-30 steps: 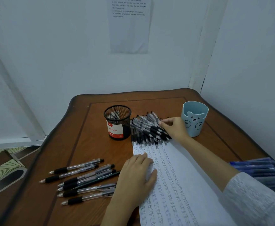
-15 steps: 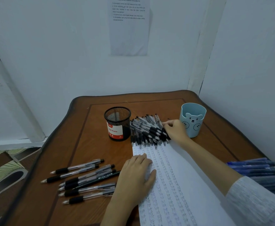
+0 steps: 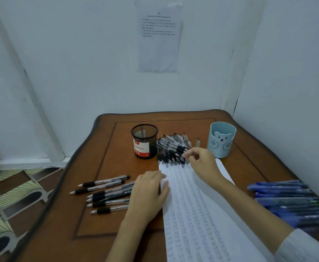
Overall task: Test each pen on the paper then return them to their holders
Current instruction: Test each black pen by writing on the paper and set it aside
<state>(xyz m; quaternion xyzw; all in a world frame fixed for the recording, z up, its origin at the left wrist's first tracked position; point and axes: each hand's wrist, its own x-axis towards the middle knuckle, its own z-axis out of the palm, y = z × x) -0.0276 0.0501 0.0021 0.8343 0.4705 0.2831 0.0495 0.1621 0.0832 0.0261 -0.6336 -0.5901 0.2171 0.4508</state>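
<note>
Black-grip pens point(image 3: 172, 146) lie heaped at frame centre on the wooden table point(image 3: 98, 167), between a black mesh holder point(image 3: 144, 141) on the left and a blue bear-face cup point(image 3: 222, 140) on the right. Right hand point(image 3: 205, 163): thumb and fingertips drawn together, pinching a single pen point(image 3: 181, 149) at the heap's near right edge. Left hand point(image 3: 148, 193): fingers relaxed and flat, pressing the left margin of the lined paper point(image 3: 192, 214). Clear-barrel pens point(image 3: 103, 191) lie in a row at lower left; blue pens point(image 3: 291, 201) are stacked at the right edge. A printed sheet point(image 3: 158, 36) hangs on the wall above.
</note>
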